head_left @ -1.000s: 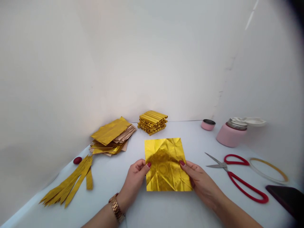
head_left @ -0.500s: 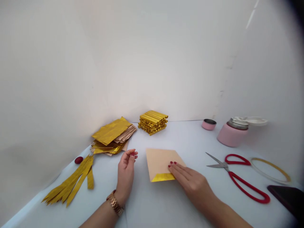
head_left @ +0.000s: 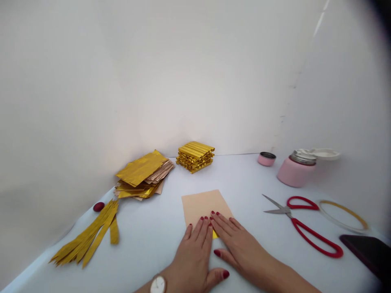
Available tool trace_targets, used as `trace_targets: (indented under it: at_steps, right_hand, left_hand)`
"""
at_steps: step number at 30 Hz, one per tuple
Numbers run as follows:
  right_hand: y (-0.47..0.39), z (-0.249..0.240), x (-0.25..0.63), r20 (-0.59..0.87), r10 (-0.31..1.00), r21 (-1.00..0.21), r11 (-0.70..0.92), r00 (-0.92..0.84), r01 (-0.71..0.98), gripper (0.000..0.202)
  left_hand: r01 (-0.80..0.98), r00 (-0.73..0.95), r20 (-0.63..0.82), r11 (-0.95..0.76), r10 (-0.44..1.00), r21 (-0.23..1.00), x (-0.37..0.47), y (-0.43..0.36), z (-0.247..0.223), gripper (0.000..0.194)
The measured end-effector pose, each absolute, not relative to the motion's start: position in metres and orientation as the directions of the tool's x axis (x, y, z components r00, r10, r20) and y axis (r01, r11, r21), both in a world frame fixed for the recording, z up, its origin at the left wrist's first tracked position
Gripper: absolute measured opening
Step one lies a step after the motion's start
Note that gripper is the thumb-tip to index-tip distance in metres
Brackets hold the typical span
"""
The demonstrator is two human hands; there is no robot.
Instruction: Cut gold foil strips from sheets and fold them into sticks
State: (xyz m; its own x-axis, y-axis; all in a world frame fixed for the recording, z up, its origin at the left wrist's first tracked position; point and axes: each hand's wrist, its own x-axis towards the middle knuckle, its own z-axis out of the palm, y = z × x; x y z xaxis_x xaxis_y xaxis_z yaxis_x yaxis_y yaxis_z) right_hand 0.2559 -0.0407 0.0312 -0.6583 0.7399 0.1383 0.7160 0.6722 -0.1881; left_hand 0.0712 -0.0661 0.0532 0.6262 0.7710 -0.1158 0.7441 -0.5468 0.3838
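A sheet of paper (head_left: 205,203), tan side up, lies flat on the table in front of me. Its near edge is folded over, and a bit of the gold side shows between my hands. My left hand (head_left: 196,249), a watch on its wrist, presses on the fold with its fingers stretched flat. Beside it my right hand (head_left: 236,240) also lies flat on the near right part of the sheet, thumb apart. Both hands cover most of the fold.
Gold paper sheets (head_left: 142,169) are piled at left, near gold strips (head_left: 87,238) and a dark red oval object (head_left: 98,206). A stack of pleated gold paper (head_left: 195,154) stands behind. Rightward are scissors (head_left: 317,238), a pink jar (head_left: 295,173), a pink lid (head_left: 266,159), a tape roll (head_left: 345,211) and a phone (head_left: 366,252).
My left hand has come right and down onto the sheet, turning palm down. The sheet now lies flat, slightly left, and my right hand has moved to its near edge.
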Motion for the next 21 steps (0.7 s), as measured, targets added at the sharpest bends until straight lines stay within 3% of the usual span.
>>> trace_targets:
  at_steps: [5,13,15,18,21]
  right_hand:
    - [-0.048,0.031,0.271,0.032,0.805,-0.195,0.586,-0.592,0.786,0.065]
    - [-0.036,0.028,0.308,0.133,0.927,-0.129,0.366,-0.350,0.921,0.062]
    - [-0.034,0.036,0.297,0.168,0.887,-0.128,0.452,-0.430,0.883,0.061]
    - [-0.035,0.045,0.270,0.105,0.773,-0.171,0.634,-0.626,0.754,0.062]
    - [-0.036,0.046,0.251,0.009,0.733,-0.257,0.659,-0.680,0.707,0.066]
  left_hand:
    - [0.755,0.622,-0.153,-0.535,0.768,0.379,0.068,-0.064,0.062,0.075]
    - [0.718,0.663,-0.150,-0.566,0.734,0.404,0.060,-0.061,0.066,0.074]
    - [0.704,0.678,-0.127,-0.590,0.724,0.396,0.058,-0.060,0.064,0.074]
    - [0.684,0.700,-0.102,-0.622,0.707,0.381,0.054,-0.057,0.059,0.074]
    - [0.685,0.700,-0.101,-0.625,0.707,0.374,0.045,-0.047,0.057,0.068]
